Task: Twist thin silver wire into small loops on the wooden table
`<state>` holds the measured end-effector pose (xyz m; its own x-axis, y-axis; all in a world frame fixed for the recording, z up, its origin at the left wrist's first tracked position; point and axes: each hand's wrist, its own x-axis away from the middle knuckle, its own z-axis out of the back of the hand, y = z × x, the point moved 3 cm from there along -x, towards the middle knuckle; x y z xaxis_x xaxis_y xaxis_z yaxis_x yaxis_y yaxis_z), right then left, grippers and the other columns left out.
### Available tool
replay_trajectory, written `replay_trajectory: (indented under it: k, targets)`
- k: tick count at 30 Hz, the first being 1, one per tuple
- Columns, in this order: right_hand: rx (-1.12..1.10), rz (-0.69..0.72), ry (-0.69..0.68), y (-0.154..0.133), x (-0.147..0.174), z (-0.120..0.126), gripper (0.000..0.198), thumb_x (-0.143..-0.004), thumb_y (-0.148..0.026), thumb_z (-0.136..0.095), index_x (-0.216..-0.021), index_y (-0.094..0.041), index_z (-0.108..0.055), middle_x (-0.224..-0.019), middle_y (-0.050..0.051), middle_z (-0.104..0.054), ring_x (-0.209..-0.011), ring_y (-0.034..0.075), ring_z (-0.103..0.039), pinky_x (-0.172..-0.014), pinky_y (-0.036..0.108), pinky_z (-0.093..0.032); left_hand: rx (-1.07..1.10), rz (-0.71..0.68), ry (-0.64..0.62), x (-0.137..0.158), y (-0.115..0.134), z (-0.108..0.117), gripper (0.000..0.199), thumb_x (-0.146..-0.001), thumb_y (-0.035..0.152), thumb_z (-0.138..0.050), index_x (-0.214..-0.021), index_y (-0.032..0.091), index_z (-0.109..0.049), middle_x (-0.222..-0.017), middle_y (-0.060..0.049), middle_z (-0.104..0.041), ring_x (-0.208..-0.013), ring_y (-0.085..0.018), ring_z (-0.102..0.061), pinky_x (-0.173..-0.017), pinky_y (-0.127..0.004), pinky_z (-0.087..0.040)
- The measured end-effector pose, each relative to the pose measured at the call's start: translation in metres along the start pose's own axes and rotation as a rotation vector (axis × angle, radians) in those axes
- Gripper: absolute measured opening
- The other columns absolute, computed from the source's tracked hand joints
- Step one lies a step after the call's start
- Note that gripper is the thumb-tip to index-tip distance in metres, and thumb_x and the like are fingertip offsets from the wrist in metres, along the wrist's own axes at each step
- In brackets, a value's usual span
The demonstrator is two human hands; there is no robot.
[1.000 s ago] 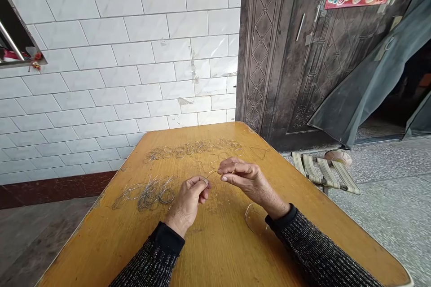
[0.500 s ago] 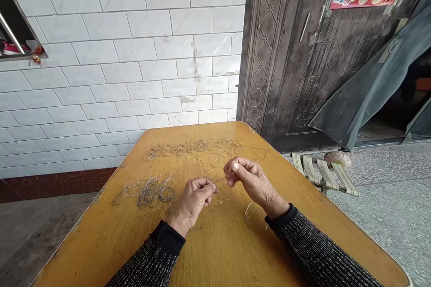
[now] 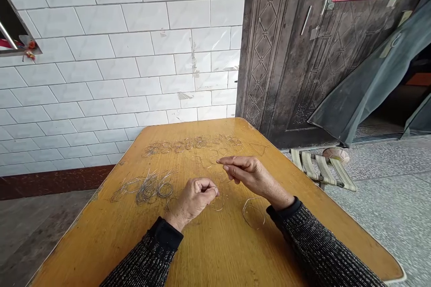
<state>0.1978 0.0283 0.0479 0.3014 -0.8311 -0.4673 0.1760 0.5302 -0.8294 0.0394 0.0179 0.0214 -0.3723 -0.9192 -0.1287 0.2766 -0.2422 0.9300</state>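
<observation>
My left hand (image 3: 193,199) is closed in a pinch on a thin wire (image 3: 221,206), whose loop curves below the fingertips over the table. My right hand (image 3: 251,177) hovers just beyond and to the right, index finger stretched out and thumb slightly apart below it. Between the hands the wire is too fine to follow fully. Left of my left hand lies a bundle of grey wire coils (image 3: 150,188). A single loose wire loop (image 3: 245,219) rests below my right wrist.
Along the far part of the wooden table (image 3: 215,251) runs a row of small wire coils (image 3: 188,143). Bent wire pieces (image 3: 259,148) lie at the far right. A striped folding stool (image 3: 323,170) stands right of the table; a tiled wall (image 3: 148,71) rises behind it.
My right hand has loosened from a pinch, its index finger now stretched forward to the left. My left hand keeps its pinch, nearly in place. The view has shifted slightly.
</observation>
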Motion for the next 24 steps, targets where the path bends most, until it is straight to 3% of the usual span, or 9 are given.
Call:
replay_trajectory:
  k: [8,16,24]
  targets:
    - [0.104,0.036,-0.244,-0.007,0.006,0.008,0.029,-0.085,-0.027,-0.045,-0.106,-0.018,-0.062,-0.058,-0.002,-0.051,-0.05,0.008,-0.044,-0.047,0.02,-0.038,-0.154,-0.094,-0.201,0.004,0.009,0.002,0.017,-0.068,0.02,-0.05,-0.056,0.014,-0.06,-0.049,0.004,-0.04,-0.047,-0.008,-0.032,-0.047,-0.021,-0.023]
    - [0.222,0.133,-0.339,-0.011,0.007,0.004,0.034,-0.08,-0.008,-0.038,-0.095,-0.019,-0.067,-0.06,-0.002,-0.051,-0.053,0.008,-0.046,-0.053,0.021,-0.04,-0.135,-0.09,-0.323,0.005,0.012,0.005,0.016,-0.066,0.021,-0.051,-0.056,0.015,-0.062,-0.052,0.001,-0.049,-0.049,-0.01,-0.038,-0.049,-0.021,-0.027]
    - [0.5,0.234,-0.378,-0.016,0.007,-0.01,0.035,-0.076,-0.002,-0.04,-0.081,-0.021,-0.069,-0.064,0.0,-0.061,-0.056,0.009,-0.051,-0.056,0.02,-0.036,-0.189,-0.095,-0.377,0.005,0.01,0.004,0.015,-0.066,0.019,-0.053,-0.054,0.015,-0.062,-0.047,0.003,-0.044,-0.046,-0.008,-0.034,-0.047,-0.021,-0.023]
